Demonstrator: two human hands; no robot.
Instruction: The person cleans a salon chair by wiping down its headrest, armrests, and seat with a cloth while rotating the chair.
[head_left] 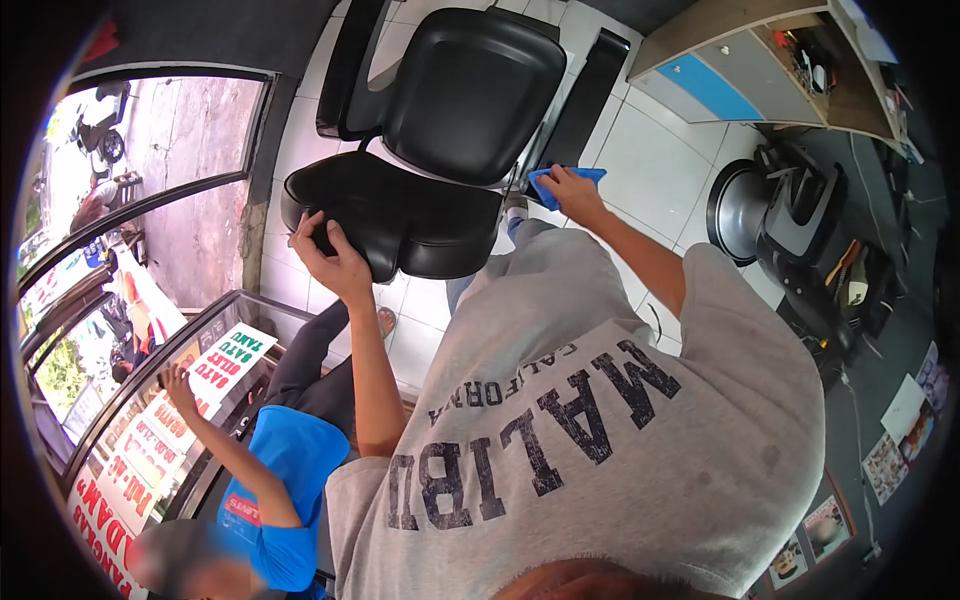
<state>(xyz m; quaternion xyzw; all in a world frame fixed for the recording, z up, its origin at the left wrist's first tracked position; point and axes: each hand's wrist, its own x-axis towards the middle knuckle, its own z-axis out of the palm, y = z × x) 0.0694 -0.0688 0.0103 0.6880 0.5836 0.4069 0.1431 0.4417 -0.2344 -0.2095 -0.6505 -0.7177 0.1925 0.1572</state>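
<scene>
A black padded barber chair stands in front of me, its seat [475, 95] at the top and its backrest [400, 215] nearer to me. My left hand [332, 255] rests on the left end of the backrest, its fingers apart and nothing held in it. To the right of the chair, my right hand [572, 192] grips a blue cloth [548, 187] against the near end of the black right armrest [592, 105]. Part of the cloth sticks out on both sides of that hand.
Another person in a blue shirt [290, 450] sits at the lower left beside a glass case with a lettered sign [215, 375]. A cabinet [720, 75] stands at the upper right, above a round metal chair base [738, 212]. White tiles [650, 150] cover the floor.
</scene>
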